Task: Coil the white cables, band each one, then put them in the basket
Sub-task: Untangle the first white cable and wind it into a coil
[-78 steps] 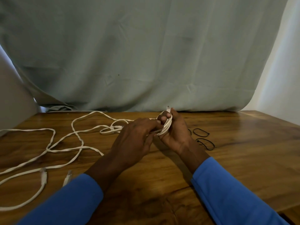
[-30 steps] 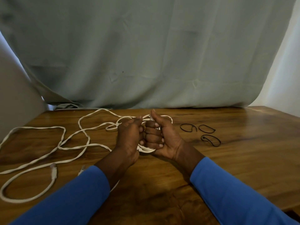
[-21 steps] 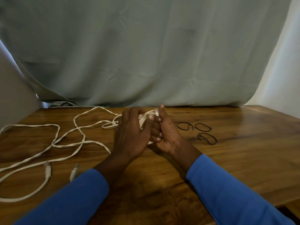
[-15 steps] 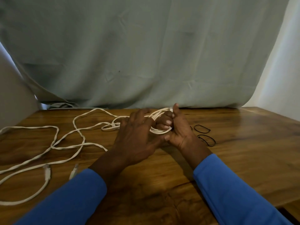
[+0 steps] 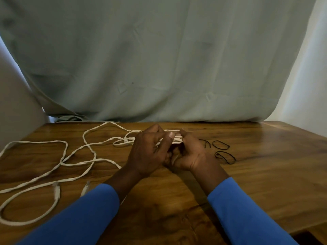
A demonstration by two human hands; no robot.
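A small coil of white cable (image 5: pixel 176 138) is held flat between both hands at the middle of the wooden table (image 5: pixel 265 174). My left hand (image 5: pixel 150 152) pinches its left side with thumb on top. My right hand (image 5: pixel 191 152) grips its right end, fingers curled under. The loose length of white cable (image 5: pixel 74 161) trails left across the table in wide loops, its plugs (image 5: pixel 56 189) lying near the front left. Three black bands (image 5: pixel 224 156) lie just right of my right hand. No basket is in view.
A pale green cloth (image 5: pixel 159 59) hangs behind the table's far edge. The table's right corner and front right edge (image 5: pixel 300 230) are in view, with a white wall (image 5: pixel 309 76) beyond.
The coil has turned from an upright loop to lying flat between my hands. Both hands have shifted their hold on it; more cable has been drawn in from the left.
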